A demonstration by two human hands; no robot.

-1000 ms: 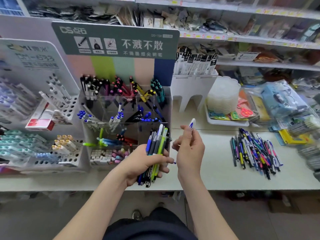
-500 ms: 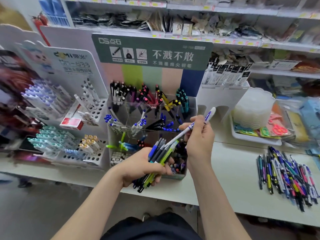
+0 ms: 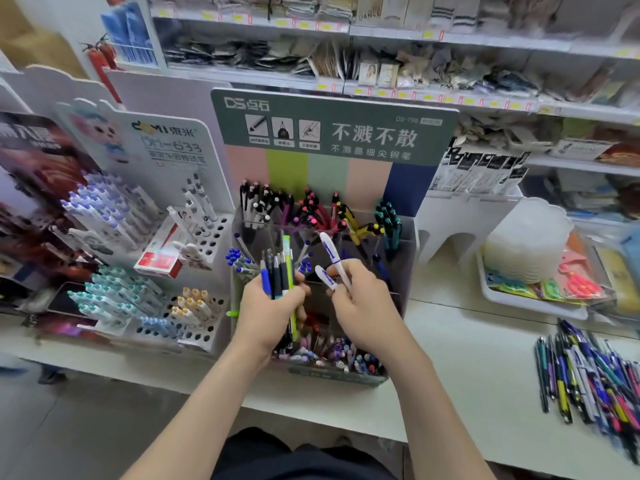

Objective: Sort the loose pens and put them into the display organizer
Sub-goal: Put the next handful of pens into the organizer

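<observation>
Both forearms come up bare from the bottom of my feed and meet right over the display organizer (image 3: 406, 244), which sits near the front of the white counter (image 3: 467, 358). The left hand (image 3: 268, 315) has its back to the camera, fingers wrapped tight round a bundle of pens (image 3: 280, 271) held roughly upright. They're mostly dark blue and black plastic barrels, plus one lime green one poking up highest. The lower ends stick out below the fist, over the front compartment.

The right hand (image 3: 365, 306) is just beside it, wrist cocked a bit inward. Its thumb and fingertips pinch a white pen (image 3: 332, 252) with blue print, slanting up and to the left. There's a second, shorter white piece (image 3: 323, 277) in the same pinch. Can't tell if that's another pen or a cap, it's kinda smeared.

The organizer itself is clear acrylic, stepped in tiers and split into compartments. Black-and-white, pink-topped, yellow and teal pens stand in the back row, blue-capped ones sit in the middle, and there's a jumble of pastel bits in the front. Behind it there's a card backboard with pastel stripes under a dark green sign (image 3: 332, 129).

The loose pens (image 3: 588, 372) lie in a flat, messy heap on the counter, well off to the right and apart from both hands. On the left, a white rack (image 3: 207, 237) with round holes holds capped markers.
</observation>
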